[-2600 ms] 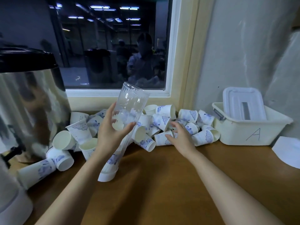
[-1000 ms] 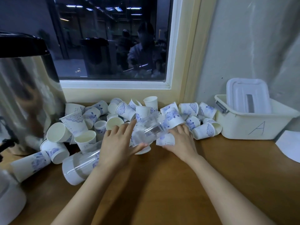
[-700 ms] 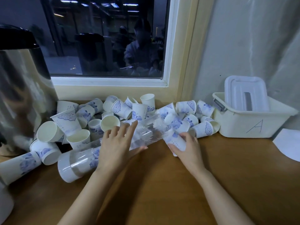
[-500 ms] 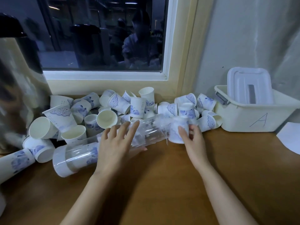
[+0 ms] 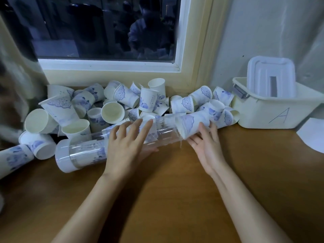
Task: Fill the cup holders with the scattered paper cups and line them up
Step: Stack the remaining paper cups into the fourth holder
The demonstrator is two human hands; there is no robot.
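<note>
A smooth brown wooden table [image 5: 166,199] runs under a dark glass window [image 5: 105,27] with a white frame. At the far right stands a cream plastic bin [image 5: 259,113], rectangular with rounded corners and a handwritten "A" on its wall. A ribbed white lid [image 5: 270,74] stands on edge inside it.

A clear cup holder [image 5: 87,146], a long glossy plastic tube, lies on its side across the table with a white cap [image 5: 64,156] at its left end. Blue print shows through the wall near the cap, probably from cups already inside.

Behind it, against the wall, tapered white paper cups [image 5: 112,112] with blue floral print lie tumbled in a heap.

The left hand [image 5: 126,146] grips the tube at its middle, fingers spread over the top and thumb on the near side. The right hand [image 5: 206,146] holds one paper cup [image 5: 194,123] by its base between thumb and curled fingers. The cup's rim sits at the tube's open right mouth.
</note>
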